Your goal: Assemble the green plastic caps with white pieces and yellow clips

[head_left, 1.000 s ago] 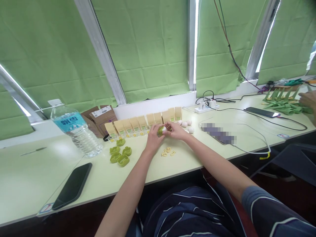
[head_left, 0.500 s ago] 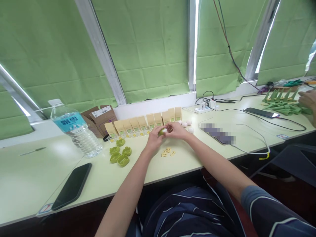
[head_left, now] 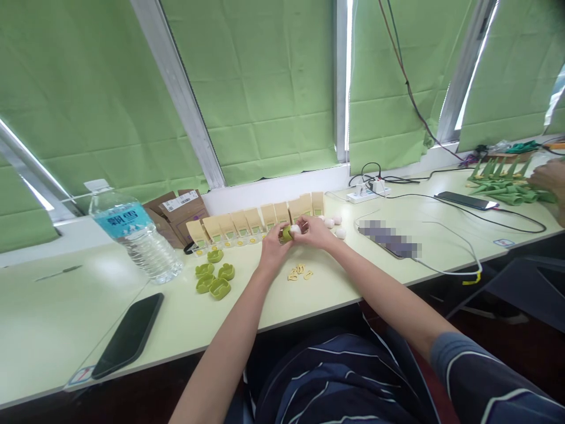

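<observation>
My left hand [head_left: 274,244] is closed on a small green cup-like piece [head_left: 286,234], held above the table. Against it, my right hand [head_left: 314,231] pinches a small white ball-shaped piece [head_left: 295,229]. The two pieces touch or nearly touch; fingers hide part of both. More white and pinkish round pieces [head_left: 339,234] lie just right of my right hand. Several like green pieces [head_left: 220,288] sit in a cluster to the left. Small yellow loops [head_left: 300,272] lie on the table in front of my wrists.
Behind my hands stands a row of beige cards in clear holders [head_left: 241,224]. A water bottle [head_left: 136,229], a cardboard box [head_left: 183,215] and a black phone [head_left: 129,335] are at left. On the right are another phone [head_left: 465,201], cables, a power strip [head_left: 368,193] and another person's hand [head_left: 549,179].
Both hands have shifted slightly. The green piece has turned, and more of it and of the white piece shows between my fingers.
</observation>
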Demonstrator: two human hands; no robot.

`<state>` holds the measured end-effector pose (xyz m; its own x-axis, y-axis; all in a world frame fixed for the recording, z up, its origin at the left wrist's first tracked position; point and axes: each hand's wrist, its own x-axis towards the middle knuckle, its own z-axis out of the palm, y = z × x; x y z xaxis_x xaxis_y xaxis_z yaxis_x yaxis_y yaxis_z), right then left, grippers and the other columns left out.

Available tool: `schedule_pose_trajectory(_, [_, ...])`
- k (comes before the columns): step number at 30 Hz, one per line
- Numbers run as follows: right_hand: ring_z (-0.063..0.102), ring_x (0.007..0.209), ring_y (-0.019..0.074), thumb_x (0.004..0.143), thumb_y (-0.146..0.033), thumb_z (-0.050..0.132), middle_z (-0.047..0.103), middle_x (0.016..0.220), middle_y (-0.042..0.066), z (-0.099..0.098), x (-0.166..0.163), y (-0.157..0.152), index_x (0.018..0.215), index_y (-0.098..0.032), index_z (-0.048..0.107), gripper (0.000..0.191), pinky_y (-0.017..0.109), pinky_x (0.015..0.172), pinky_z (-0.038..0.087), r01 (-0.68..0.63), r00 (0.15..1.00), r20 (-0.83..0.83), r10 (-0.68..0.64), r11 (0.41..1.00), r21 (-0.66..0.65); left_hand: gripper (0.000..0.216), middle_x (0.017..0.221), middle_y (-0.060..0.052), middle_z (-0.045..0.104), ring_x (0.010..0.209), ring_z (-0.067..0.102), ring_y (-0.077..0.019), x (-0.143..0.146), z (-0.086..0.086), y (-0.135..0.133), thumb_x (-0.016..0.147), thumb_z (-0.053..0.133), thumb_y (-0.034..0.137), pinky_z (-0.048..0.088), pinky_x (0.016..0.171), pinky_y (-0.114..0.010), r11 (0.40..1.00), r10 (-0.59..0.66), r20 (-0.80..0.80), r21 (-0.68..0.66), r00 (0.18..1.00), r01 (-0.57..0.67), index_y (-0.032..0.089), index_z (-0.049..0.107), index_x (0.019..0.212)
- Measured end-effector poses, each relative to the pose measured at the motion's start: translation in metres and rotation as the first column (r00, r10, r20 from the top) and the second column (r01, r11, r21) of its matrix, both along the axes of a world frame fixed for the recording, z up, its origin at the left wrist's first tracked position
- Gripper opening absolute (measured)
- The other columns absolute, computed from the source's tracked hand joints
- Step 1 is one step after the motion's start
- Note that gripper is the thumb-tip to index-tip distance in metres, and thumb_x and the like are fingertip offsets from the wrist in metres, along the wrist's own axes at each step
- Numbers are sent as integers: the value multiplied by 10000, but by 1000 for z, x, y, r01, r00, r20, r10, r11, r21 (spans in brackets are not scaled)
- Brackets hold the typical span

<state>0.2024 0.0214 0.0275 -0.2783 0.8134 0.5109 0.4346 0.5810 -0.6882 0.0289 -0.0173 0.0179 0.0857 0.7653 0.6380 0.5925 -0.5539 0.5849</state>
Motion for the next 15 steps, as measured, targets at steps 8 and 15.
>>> schedule_pose_trajectory(8, [686, 856, 189, 805, -401, 676, 736, 972, 60, 2, 1, -3, 999, -181, 688, 294, 297, 760, 530, -69, 992, -102, 70, 997, 14, 404, 1157, -85, 693, 1012, 656, -203, 0, 0, -1, 782, 735, 283, 519, 926, -356, 998, -48, 82, -23, 995, 50, 207, 641, 1168])
schedule_pose_trajectory(15, [686, 867, 187, 813, -382, 667, 738, 975, 50, 1, -1, -3, 1073, -186, 693, 326, 303, 781, 537, -76, 989, -125, 77, 997, 14, 482, 1204, -95, 625, 1115, 604, -223, -3, -3, 4, 768, 729, 212, 507, 968, -369, 1000, 8, 15, 25, 1000, -8, 221, 645, 1242])
